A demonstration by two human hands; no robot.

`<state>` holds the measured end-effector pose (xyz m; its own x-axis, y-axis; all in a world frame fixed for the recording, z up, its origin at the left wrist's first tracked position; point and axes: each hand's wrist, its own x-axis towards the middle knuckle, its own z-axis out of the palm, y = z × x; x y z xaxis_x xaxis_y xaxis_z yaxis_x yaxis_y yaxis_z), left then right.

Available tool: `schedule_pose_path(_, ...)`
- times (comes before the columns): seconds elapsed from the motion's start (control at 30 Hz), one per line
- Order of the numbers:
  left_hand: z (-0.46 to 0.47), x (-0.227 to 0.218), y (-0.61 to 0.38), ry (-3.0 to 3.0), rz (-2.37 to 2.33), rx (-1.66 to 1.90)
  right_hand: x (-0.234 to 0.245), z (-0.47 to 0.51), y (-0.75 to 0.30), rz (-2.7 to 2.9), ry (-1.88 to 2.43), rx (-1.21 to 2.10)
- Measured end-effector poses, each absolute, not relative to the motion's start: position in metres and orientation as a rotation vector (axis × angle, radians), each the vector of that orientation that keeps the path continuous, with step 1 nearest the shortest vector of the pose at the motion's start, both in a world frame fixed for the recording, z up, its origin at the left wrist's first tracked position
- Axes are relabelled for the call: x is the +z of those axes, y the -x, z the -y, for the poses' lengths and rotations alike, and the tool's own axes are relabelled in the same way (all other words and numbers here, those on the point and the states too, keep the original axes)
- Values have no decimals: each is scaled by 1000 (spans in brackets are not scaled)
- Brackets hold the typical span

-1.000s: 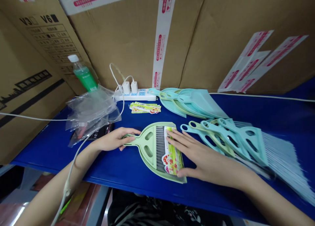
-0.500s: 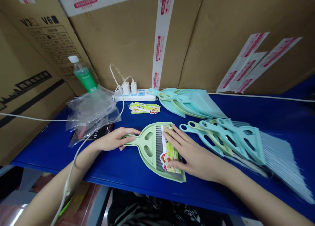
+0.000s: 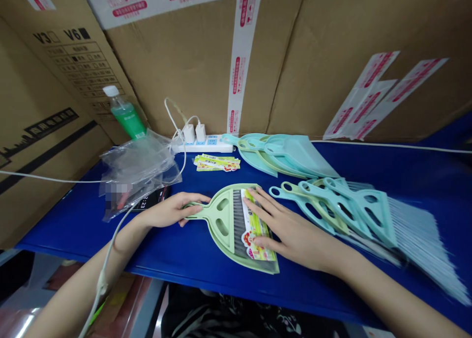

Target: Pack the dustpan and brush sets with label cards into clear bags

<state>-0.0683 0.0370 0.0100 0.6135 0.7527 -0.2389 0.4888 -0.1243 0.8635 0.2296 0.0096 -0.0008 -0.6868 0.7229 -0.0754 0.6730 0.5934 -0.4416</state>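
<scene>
Green dustpan (image 3: 224, 225) lies flat on the blue table (image 3: 173, 264), its handle (image 3: 195, 209) pointing left and its wide lip toward the near right. The left hand (image 3: 171, 210), reaching in from the near left, curls around the handle. The right hand (image 3: 295, 242) lies open, fingers spread, pressing a printed card (image 3: 258, 230) onto the scoop. Teal brooms (image 3: 354, 215) lie just to the right.

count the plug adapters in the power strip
2. The left plug adapter and the right plug adapter stand side by side in the white power strip, each with a white cable. No others appear hidden.
</scene>
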Motion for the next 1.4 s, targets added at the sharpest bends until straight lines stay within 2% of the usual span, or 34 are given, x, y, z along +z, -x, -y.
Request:
schedule_pose_path(0.57, -39, 9, 70, -1742, -989, 304, -4, -11, -231, 2734, 1205, 442)
schedule_pose_path(0.93, -38, 9, 71, -1784, -984, 279, -2, -16, -233, 2589, 1210, 8)
schedule_pose_path(1.4, -39, 8, 71, -1794, -968, 305, -4, -20, -233, 2532, 1175, -248)
